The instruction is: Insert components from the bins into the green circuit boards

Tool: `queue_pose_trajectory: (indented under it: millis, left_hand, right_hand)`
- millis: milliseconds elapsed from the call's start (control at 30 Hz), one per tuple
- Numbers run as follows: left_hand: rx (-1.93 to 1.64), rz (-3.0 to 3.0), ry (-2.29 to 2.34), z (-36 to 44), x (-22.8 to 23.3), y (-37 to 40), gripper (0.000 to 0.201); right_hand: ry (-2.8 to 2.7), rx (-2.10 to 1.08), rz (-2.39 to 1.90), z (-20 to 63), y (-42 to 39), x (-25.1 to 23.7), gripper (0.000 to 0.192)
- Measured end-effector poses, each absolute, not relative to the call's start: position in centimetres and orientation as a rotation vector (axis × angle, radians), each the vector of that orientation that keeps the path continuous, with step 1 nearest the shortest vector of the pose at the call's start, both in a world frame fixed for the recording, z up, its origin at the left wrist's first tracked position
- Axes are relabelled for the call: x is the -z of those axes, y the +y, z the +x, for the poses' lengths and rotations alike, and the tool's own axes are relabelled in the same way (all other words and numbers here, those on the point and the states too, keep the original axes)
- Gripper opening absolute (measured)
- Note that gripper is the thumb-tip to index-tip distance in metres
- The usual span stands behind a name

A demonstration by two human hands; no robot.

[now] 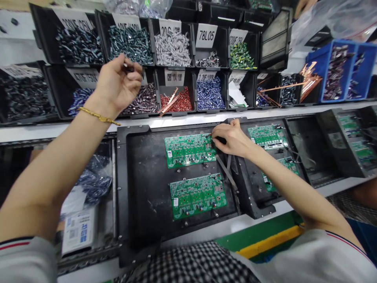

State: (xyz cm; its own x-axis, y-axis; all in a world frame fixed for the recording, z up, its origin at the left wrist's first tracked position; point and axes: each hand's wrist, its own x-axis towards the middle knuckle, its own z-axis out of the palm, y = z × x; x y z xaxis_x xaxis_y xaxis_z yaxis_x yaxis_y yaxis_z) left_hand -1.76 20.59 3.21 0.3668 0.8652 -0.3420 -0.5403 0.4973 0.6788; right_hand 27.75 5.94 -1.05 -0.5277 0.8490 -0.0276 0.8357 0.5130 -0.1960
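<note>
My left hand (118,83) is raised in front of the parts bins, fingers pinched on a small dark component whose shape I cannot make out. My right hand (231,138) rests at the right edge of the upper green circuit board (188,149), fingertips pressed on a dark part there. A second green circuit board (197,195) lies below it. Both boards sit in a black carrier tray (138,177).
Black bins (173,49) of capacitors and other small parts stand in two rows at the back, with blue bins (341,70) at right. Another black tray with green boards (266,136) follows on the right. A plastic bag of blue parts (94,181) lies at left.
</note>
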Motion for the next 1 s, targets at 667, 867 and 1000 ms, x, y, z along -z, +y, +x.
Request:
queue_pose_trajectory:
  millis: [667,867,1000]
  left_hand:
    - [-0.371,0.366,0.873,4.6,-0.2,4.4,0.028]
    - [-0.43,0.383,0.835,5.2,-0.5,3.5,0.026]
    - [-0.39,0.334,0.847,5.3,-1.3,3.7,0.025]
  right_hand:
    - [-2.5,-0.306,-1.681,25.4,4.1,-0.5,0.023]
    - [-2.318,-0.546,-1.487,21.9,1.0,-3.0,0.019]
    - [-2.453,-0.339,-1.576,22.3,2.3,-2.6,0.02]
